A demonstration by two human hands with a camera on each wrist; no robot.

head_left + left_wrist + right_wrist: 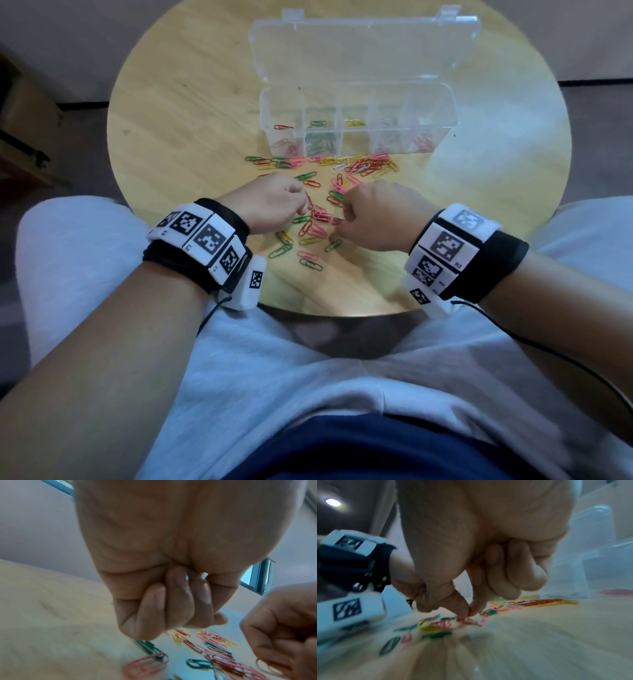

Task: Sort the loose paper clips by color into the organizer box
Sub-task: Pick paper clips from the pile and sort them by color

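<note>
Loose paper clips [322, 219] in red, pink, green, yellow and white lie scattered on the round wooden table [191, 113]. Behind them stands the clear organizer box [442, 113] with its lid open; its compartments hold clips sorted by color. My left hand [301, 198] is curled, and its thumb and forefinger pinch a dark red clip [309, 200]. In the left wrist view its other fingers [178, 599] are folded into the palm. My right hand [469, 612] pinches a red clip [467, 620] in the pile against the table top, its other fingers curled.
A denser band of clips [342, 164] lies just in front of the box. A few green and pink clips [308, 260] sit near the table's front edge. Bare wood stretches left and right of the pile. Dark furniture [24, 137] stands at far left.
</note>
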